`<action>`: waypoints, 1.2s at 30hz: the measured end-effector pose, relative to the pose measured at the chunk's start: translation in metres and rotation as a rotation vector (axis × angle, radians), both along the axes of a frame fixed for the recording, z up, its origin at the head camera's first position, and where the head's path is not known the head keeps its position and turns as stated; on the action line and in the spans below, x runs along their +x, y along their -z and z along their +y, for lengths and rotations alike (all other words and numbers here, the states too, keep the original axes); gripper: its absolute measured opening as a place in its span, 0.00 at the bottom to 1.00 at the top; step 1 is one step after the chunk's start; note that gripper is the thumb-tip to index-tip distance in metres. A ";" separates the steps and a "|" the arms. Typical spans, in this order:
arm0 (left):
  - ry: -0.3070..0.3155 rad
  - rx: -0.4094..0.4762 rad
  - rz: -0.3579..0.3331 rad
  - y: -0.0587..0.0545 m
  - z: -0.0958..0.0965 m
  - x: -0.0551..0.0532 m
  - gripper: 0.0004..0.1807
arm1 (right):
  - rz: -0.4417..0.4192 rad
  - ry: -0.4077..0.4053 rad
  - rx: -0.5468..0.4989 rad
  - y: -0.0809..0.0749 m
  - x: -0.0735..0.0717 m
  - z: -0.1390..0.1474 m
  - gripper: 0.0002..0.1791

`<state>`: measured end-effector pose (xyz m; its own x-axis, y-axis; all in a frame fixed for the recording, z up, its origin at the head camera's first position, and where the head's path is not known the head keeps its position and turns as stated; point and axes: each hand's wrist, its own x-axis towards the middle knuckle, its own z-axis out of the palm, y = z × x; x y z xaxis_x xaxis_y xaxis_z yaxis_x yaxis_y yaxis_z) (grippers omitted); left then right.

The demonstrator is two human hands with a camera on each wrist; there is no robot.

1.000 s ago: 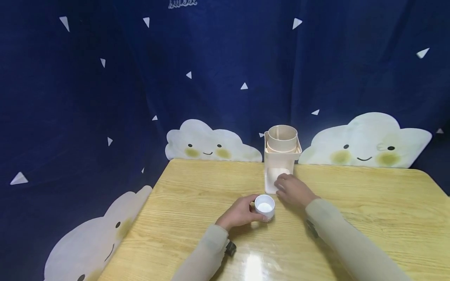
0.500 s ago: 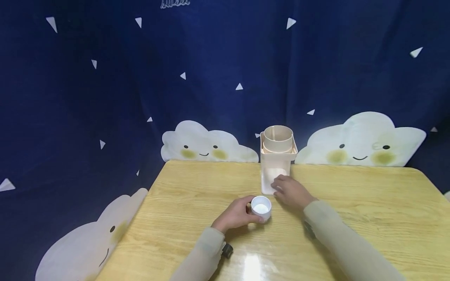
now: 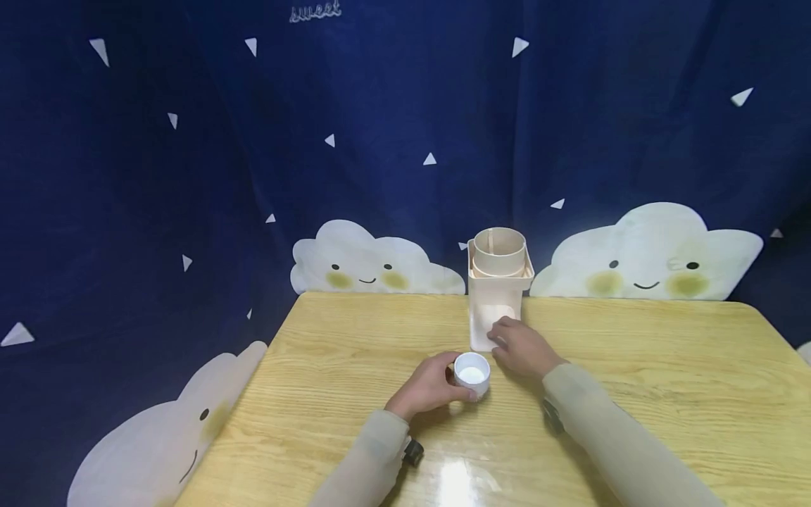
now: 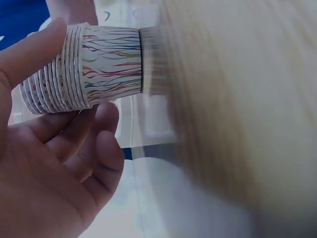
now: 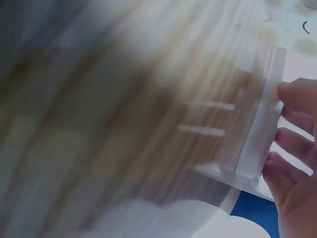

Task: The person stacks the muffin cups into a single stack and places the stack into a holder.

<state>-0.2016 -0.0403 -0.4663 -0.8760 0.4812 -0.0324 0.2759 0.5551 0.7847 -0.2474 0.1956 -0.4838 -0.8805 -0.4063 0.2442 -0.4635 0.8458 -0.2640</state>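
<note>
Near the middle of the table, my left hand (image 3: 427,385) holds a stack of paper cups (image 3: 472,377), thumb and fingers curled about the rims. The left wrist view shows the nested rims and coloured wavy lines on the stack (image 4: 113,62), which stands upright at the tabletop. Just behind it stands a cream plastic holder (image 3: 494,296) with a wide round tube (image 3: 500,257) set in its open top. My right hand (image 3: 522,346) grips the low right edge of this holder with bent fingers. Its pale edge (image 5: 260,129) meets my fingertips in the right wrist view.
The wood-grain table (image 3: 355,324) extends to both sides of the hands. A dark blue curtain (image 3: 393,105) with white triangles and smiling clouds hangs behind the table and along its left side. The holder stands near the back edge.
The head view has shifted slightly. Both hands, the paper cups and the holder keep nearly the same places relative to each other.
</note>
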 end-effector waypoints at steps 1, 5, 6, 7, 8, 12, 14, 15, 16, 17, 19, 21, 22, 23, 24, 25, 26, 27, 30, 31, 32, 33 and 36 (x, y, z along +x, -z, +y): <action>-0.009 -0.003 0.007 0.000 0.000 0.000 0.33 | -0.004 -0.004 -0.003 -0.001 0.000 -0.001 0.15; -0.024 0.004 0.022 -0.001 0.001 -0.002 0.32 | -0.021 -0.008 -0.007 -0.002 0.000 0.000 0.15; -0.025 0.011 0.023 -0.002 0.001 -0.003 0.33 | -0.023 -0.007 -0.006 -0.002 0.000 0.000 0.16; -0.026 0.021 0.021 -0.003 0.002 -0.003 0.33 | -0.027 -0.003 -0.007 -0.002 0.000 0.001 0.16; -0.027 0.031 0.022 -0.004 0.003 -0.004 0.33 | -0.029 0.001 -0.008 -0.002 0.000 0.002 0.16; -0.041 0.065 0.042 -0.008 0.002 -0.008 0.32 | -0.030 -0.005 -0.019 -0.005 0.002 0.003 0.16; -0.047 0.073 0.049 -0.010 0.000 -0.011 0.31 | -0.040 -0.003 -0.029 -0.007 0.003 0.002 0.16; -0.048 0.076 0.048 -0.011 -0.001 -0.012 0.31 | -0.047 0.002 -0.034 -0.007 0.004 0.001 0.17; -0.049 0.079 0.042 -0.012 -0.003 -0.013 0.31 | -0.056 0.007 -0.037 -0.008 0.004 0.001 0.17; -0.050 0.081 0.033 -0.013 -0.004 -0.014 0.32 | -0.070 0.017 -0.043 -0.008 0.005 0.000 0.17; -0.046 0.080 0.027 -0.016 -0.007 -0.016 0.33 | -0.093 0.030 -0.047 -0.009 0.005 -0.002 0.18; -0.048 0.076 0.021 -0.019 -0.010 -0.018 0.34 | -0.108 0.038 -0.041 -0.008 0.005 -0.003 0.19; -0.049 0.074 0.023 -0.022 -0.012 -0.020 0.35 | -0.109 0.036 -0.039 -0.008 0.005 -0.003 0.19; -0.051 0.074 0.025 -0.024 -0.013 -0.021 0.35 | -0.107 0.035 -0.035 -0.008 0.005 -0.003 0.19; -0.052 0.070 0.033 -0.027 -0.014 -0.023 0.35 | -0.100 0.030 -0.028 -0.007 0.004 -0.003 0.19; -0.055 0.066 0.041 -0.029 -0.015 -0.025 0.35 | -0.095 0.028 -0.024 -0.007 0.004 -0.003 0.19; -0.054 0.062 0.050 -0.032 -0.017 -0.028 0.35 | -0.089 0.026 -0.022 -0.006 0.003 -0.003 0.18; -0.052 0.057 0.065 -0.034 -0.018 -0.031 0.35 | -0.083 0.025 -0.021 -0.005 0.003 -0.003 0.18; -0.056 0.036 0.109 -0.043 -0.021 -0.042 0.35 | -0.077 0.022 -0.027 -0.004 0.001 -0.003 0.18; -0.062 0.028 0.120 -0.046 -0.022 -0.045 0.35 | -0.075 0.020 -0.029 -0.003 0.001 -0.003 0.18; -0.068 0.024 0.132 -0.050 -0.023 -0.048 0.35 | -0.072 0.017 -0.031 -0.002 0.001 -0.003 0.18; -0.080 0.018 0.141 -0.054 -0.024 -0.051 0.35 | -0.070 0.015 -0.032 -0.002 0.001 -0.003 0.18; -0.111 0.015 0.162 -0.068 -0.024 -0.060 0.36 | -0.054 0.010 -0.040 -0.001 0.002 -0.003 0.17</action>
